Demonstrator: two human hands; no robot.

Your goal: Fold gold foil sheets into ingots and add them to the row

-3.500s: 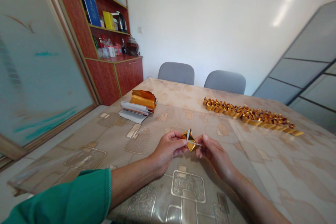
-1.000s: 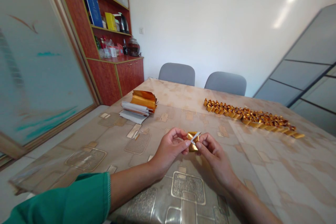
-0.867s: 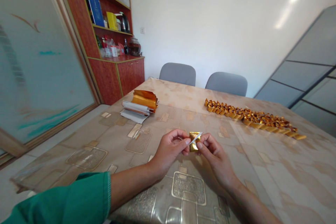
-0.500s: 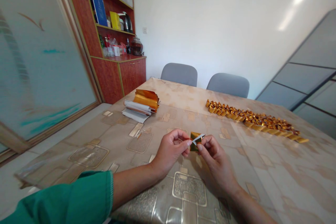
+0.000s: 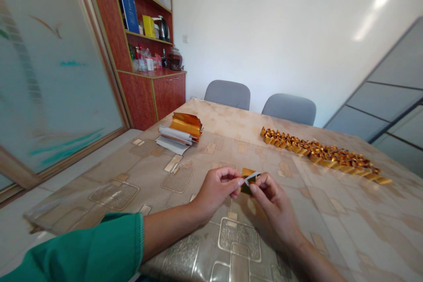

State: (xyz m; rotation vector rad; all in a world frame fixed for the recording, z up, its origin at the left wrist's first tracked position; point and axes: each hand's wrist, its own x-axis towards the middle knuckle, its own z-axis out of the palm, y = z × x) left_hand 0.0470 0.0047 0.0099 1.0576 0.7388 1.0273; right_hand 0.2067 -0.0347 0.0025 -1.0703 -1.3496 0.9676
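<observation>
Between my two hands is a small piece of gold foil paper (image 5: 247,188), partly folded, with pale edges crossing on its face. My left hand (image 5: 221,187) pinches its left side between thumb and fingers. On the other side, my right hand (image 5: 272,196) grips the right edge, thumb in front. Both hands hold it just above the patterned tablecloth (image 5: 185,211). Beyond my left hand lies a stack of curled gold and white foil sheets (image 5: 185,127). Long rows of folded gold foil pieces (image 5: 324,154) stretch across the table to the right.
Two grey chairs (image 5: 228,93) stand at the table's far side against the white wall. A red-brown cabinet (image 5: 152,97) with bottles, a kettle and jugs is at the back left. A frosted glass door (image 5: 66,88) is on the left.
The whole view has shifted slightly, so things sit a little further right. Both hands keep hold of the foil paper, whose pale edges look slightly tilted compared with before.
</observation>
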